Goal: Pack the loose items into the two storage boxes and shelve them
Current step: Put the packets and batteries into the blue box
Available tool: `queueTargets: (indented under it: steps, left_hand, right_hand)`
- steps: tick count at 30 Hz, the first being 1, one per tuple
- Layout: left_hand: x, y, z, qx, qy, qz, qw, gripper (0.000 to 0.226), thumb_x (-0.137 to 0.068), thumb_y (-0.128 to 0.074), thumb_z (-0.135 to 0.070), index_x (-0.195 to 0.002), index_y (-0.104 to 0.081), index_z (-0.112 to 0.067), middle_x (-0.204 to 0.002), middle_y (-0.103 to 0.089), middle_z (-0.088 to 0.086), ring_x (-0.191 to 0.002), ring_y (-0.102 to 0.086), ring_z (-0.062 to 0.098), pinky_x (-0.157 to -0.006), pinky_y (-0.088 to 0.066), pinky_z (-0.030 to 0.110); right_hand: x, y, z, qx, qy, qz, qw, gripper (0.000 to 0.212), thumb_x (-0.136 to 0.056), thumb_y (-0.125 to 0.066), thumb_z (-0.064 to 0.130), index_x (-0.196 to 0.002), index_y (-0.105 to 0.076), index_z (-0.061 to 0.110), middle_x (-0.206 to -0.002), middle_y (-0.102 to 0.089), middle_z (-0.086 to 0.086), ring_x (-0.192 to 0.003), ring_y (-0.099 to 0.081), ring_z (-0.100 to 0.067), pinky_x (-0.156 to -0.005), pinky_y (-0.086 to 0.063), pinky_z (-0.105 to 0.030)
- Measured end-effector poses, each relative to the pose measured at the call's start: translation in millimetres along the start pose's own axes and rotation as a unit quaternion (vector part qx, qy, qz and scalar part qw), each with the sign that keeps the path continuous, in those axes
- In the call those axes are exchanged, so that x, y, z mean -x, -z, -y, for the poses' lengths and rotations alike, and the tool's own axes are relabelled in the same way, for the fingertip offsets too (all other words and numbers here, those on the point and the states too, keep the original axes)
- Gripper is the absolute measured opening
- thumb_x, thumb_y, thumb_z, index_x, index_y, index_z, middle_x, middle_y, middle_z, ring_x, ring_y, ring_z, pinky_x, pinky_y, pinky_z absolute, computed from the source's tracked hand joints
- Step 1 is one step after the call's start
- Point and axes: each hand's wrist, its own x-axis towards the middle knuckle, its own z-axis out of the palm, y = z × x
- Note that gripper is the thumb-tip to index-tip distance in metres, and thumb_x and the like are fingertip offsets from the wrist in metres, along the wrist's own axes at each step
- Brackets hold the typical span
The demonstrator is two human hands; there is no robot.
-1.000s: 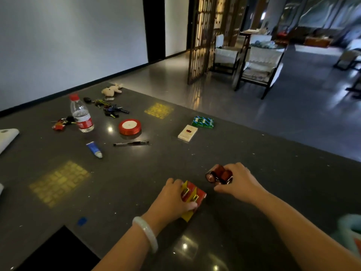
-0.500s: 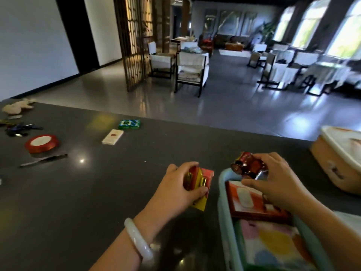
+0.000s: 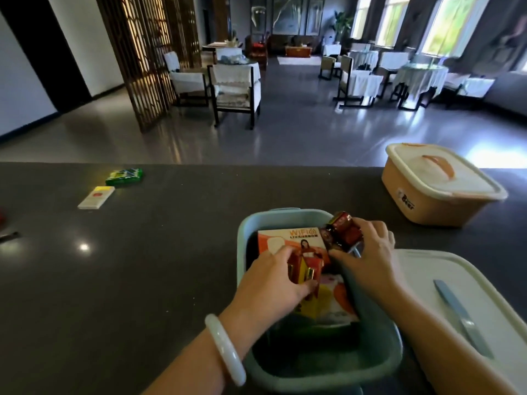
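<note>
Left hand (image 3: 268, 277) grip curled round red-yellow battery pack (image 3: 303, 270), over open teal box (image 3: 248, 232) on counter (image 3: 142, 280). Right hand (image 3: 368, 252) grip closed round red toy car (image 3: 343, 230), at box's far right corner. Orange lidded box (image 3: 436, 183) well apart.

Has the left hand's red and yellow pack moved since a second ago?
Yes. The pack in the left hand has gone from the bare counter rightward into the open blue box.
</note>
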Motion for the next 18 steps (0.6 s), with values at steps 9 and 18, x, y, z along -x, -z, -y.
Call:
queueTargets:
  steps: [9,18]
  left_hand:
    - [-21,-60,-6,-0.031,0.026,0.022,0.999,0.044,-0.078,-0.055,-0.067,-0.116,-0.05,-0.044,-0.106,-0.063,-0.017,-0.098,-0.06,0.008,-0.093,-0.048,0.04]
    - [-33,-67,-21,-0.096,0.111,0.027,0.989,0.06,-0.08,-0.06,-0.063,-0.129,-0.042,-0.033,-0.115,-0.061,-0.006,-0.108,-0.058,0.021,-0.093,-0.041,0.044]
  right_hand:
    - [0,-4,-7,-0.002,0.002,0.03,1.0,0.071,-0.081,-0.072,0.037,-0.14,-0.036,0.022,-0.132,-0.035,0.0,-0.124,-0.028,-0.018,-0.104,-0.034,-0.036]
    - [1,-7,-11,-0.01,0.017,0.021,1.0,0.07,-0.082,-0.071,0.037,-0.14,-0.035,0.024,-0.132,-0.033,0.003,-0.122,-0.026,-0.015,-0.105,-0.033,-0.035]
